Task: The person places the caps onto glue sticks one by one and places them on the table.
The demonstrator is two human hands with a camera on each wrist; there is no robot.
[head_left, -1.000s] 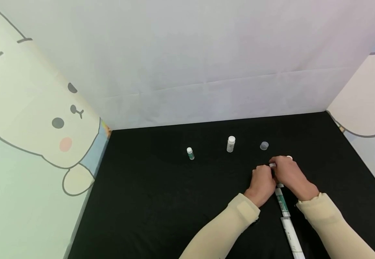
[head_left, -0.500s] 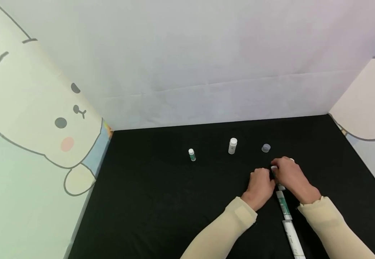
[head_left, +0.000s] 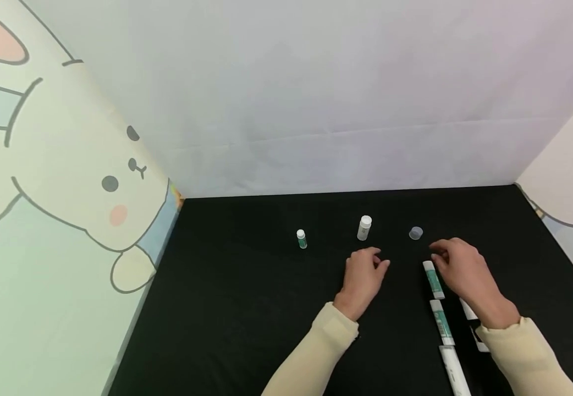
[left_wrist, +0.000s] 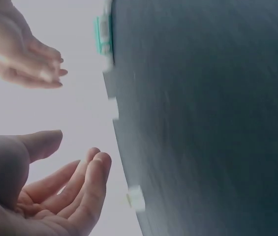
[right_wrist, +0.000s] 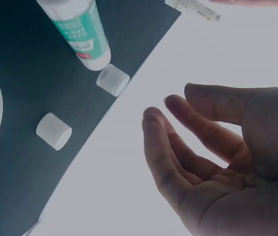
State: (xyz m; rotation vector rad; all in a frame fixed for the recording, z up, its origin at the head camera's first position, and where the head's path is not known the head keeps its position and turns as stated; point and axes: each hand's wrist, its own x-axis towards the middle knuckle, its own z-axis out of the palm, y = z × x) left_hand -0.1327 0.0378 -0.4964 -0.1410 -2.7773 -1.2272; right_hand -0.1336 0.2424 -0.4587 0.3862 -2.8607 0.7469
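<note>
A green-and-white glue stick lies at the far end of a row on the black table. Behind it in the row come a second green-labelled glue stick and a larger white tube. My right hand hovers just right of the far glue stick, its fingers loosely bent around nothing. My left hand is off to the left, fingers relaxed and holding nothing. The right wrist view has a glue stick, a clear cap and a white ridged cap.
Toward the back stand a small green-labelled stick and a white one. A clear cap sits farther right. A white object is partly hidden under my right wrist. A white wall closes off the table's back edge.
Both hands have let go of the far glue stick, which now lies uncovered in the row. My left hand has moved left, away from it, and the right slightly right. The head view has shifted.
</note>
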